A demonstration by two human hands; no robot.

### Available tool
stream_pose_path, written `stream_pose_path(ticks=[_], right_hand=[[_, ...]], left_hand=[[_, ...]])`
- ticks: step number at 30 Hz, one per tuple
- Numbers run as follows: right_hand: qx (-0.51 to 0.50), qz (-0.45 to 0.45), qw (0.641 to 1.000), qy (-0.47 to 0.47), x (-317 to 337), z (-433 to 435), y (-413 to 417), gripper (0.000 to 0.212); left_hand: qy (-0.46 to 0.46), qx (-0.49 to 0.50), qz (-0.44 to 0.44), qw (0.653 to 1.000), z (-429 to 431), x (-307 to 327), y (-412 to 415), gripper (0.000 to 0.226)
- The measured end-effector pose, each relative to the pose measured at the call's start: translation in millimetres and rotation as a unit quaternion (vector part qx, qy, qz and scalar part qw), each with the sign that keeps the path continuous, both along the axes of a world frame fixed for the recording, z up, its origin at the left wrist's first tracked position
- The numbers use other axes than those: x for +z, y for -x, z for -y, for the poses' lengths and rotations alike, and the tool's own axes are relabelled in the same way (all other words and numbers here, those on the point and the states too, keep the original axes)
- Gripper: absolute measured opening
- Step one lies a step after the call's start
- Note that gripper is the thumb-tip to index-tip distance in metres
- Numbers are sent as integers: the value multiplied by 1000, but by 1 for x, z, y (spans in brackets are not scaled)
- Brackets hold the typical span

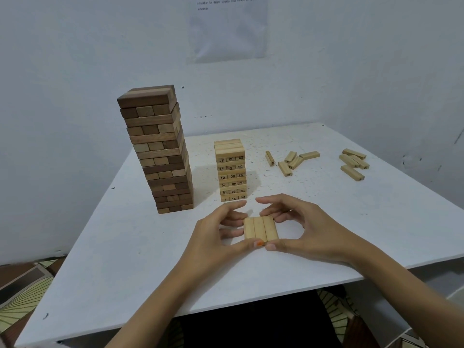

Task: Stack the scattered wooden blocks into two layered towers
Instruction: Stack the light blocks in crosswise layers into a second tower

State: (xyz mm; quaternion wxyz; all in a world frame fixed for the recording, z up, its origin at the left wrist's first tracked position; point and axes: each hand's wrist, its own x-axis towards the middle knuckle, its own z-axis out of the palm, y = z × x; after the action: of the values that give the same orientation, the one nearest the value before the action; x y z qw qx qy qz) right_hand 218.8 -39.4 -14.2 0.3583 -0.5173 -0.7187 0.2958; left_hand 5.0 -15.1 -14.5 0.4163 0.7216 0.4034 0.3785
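Three pale wooden blocks (260, 228) lie side by side as one flat row, pinched between my left hand (221, 231) and my right hand (298, 226) near the table's middle. Thumbs press the near ends and fingers hold the sides. Just beyond stands a short tower of pale numbered blocks (231, 170). To its left rises a taller tower of darker brown blocks (158, 149). Loose pale blocks lie in one cluster (292, 160) right of the short tower and another cluster (354, 163) farther right.
The white table (125, 247) meets a white wall at the back, where a sheet of paper (227, 28) hangs. The table's near edge runs across the lower part of the view, with patterned flooring (22, 292) showing at the left.
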Motion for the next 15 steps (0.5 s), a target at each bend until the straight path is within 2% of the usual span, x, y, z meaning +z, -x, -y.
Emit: stream_pose_path(ticks=[5,15], right_hand=[[-9,-4,1000,-9,0,-1,1,68],[-13,-29,999,-27,3,1,2,66]], left_hand=[[3,-4,-6,1000,1,1,2,67],[-6,-5,49,999,3,5,2,73]])
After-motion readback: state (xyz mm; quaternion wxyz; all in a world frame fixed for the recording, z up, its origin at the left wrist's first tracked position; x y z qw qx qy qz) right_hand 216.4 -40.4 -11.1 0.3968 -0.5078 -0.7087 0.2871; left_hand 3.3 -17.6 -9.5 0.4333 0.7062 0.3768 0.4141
